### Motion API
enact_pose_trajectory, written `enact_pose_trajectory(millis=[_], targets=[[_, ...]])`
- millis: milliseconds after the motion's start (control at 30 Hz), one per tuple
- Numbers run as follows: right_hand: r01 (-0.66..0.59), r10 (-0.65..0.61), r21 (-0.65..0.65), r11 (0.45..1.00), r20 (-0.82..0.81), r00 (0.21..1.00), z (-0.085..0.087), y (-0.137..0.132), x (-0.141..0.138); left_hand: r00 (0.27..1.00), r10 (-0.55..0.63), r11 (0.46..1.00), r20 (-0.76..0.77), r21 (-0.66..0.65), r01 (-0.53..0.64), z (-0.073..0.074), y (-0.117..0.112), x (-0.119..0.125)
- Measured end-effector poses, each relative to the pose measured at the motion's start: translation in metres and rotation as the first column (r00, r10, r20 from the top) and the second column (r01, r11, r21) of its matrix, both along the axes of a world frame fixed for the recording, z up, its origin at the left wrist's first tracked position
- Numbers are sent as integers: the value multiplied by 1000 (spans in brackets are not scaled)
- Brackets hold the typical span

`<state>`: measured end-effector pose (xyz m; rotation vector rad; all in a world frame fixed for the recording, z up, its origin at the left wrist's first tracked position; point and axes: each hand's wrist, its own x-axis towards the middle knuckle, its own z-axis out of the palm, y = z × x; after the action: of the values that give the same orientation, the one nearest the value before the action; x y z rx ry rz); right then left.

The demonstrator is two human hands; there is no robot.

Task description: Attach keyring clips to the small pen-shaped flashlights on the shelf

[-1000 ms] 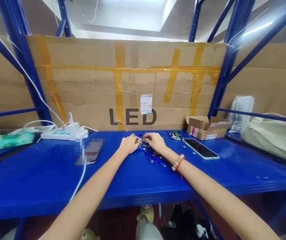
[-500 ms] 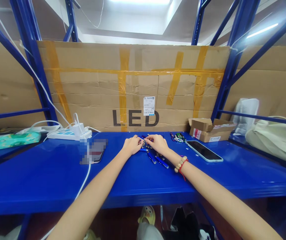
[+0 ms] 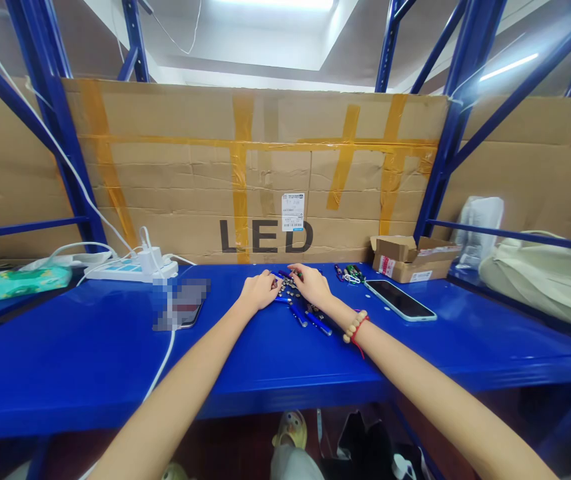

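My left hand (image 3: 260,291) rests on the blue table, its fingers curled at the left edge of a small pile. What those fingers hold, if anything, is too small to make out. My right hand (image 3: 312,287) reaches over the pile from the other side, fingers bent close to the thumb; any small piece between them is unclear. Small shiny metal pieces (image 3: 290,289) lie scattered between both hands. Several slim blue pen-like tubes are around them, one blue tube (image 3: 318,323) below my right hand and another blue tube (image 3: 298,315) beside it.
A phone (image 3: 401,299) lies at right, near an open cardboard box (image 3: 412,260) and small keychain-like items (image 3: 352,274). On the left are a partly blurred dark phone (image 3: 192,303), a power strip (image 3: 125,269) and a white cable (image 3: 164,363). Cardboard (image 3: 190,180) closes off the back.
My right hand's fingertips have drawn slightly apart from my left hand, showing more of the metal pieces between them. The whole view has shifted a little.
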<state>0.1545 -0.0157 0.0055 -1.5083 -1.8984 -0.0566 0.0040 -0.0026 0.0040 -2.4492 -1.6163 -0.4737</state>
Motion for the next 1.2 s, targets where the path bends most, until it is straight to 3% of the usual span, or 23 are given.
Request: enact_pose_trajectory(millis=[567,800,1000,1200], targets=[[-123,126,85,989,-41,991,-6,11,5,1000,13,1000,9,-18,-12,-1,3,0],[-16,21,56,998,-88,996,-3,7,1,1000,-3,1000,22,-20,4,-1,1,0],[-125,135,86,988,-124,983,-3,10,4,999,24,1000,24,0,-24,-3,4,0],[-194,232,230,954,-152,961,-4,12,5,996,41,994,80,98,-49,-2,0,1]])
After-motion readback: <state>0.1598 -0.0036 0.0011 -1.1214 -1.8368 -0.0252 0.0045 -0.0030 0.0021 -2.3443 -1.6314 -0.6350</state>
